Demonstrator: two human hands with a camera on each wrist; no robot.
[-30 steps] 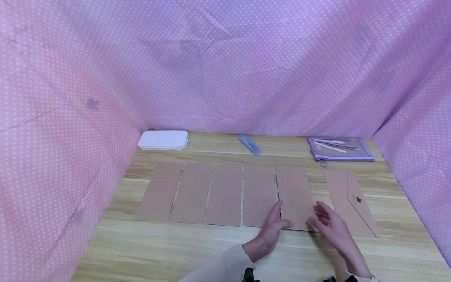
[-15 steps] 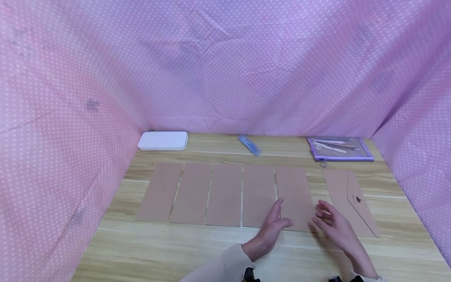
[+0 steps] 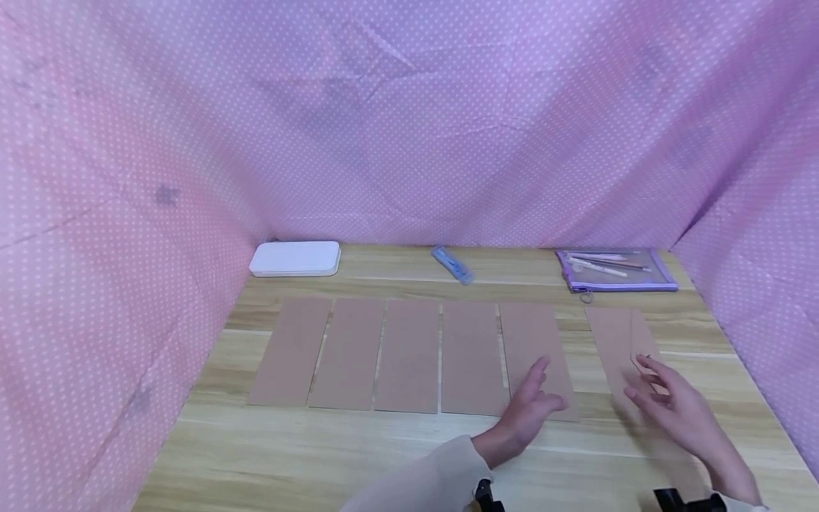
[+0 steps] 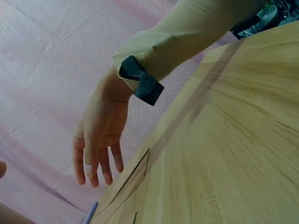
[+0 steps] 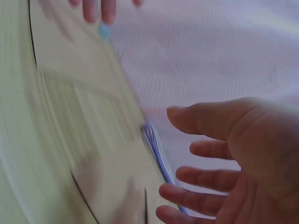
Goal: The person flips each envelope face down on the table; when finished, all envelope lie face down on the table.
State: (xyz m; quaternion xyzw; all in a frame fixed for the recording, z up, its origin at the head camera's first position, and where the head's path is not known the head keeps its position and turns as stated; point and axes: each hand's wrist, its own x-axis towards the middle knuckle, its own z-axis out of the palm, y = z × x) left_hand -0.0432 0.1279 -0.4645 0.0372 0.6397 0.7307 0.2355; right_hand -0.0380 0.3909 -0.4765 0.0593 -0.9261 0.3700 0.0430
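Note:
Several brown kraft envelopes lie flat in a row on the wooden table, their plain sides up. Over the lower part of the row's rightmost plain envelope (image 3: 530, 327) is my left hand (image 3: 523, 418), fingers extended and nothing held. Farther right lies an envelope with its pointed flap showing (image 3: 611, 334). Above it hovers my right hand (image 3: 681, 412), fingers loosely bent and holding nothing; it covers most of the flap and its dark print. The right wrist view shows the spread fingers of the right hand (image 5: 233, 163) apart from the envelope.
Along the back of the table are a white case (image 3: 296, 259), a small blue packaged item (image 3: 452, 265) and a purple-edged mesh zip pouch (image 3: 621, 287) with pens inside. Pink dotted cloth (image 3: 409, 142) hangs around the table's back and sides.
Both hands have moved right: the left from the plain envelope's left edge to over it, the right from beside that envelope to over the flap envelope. The envelopes stay in place.

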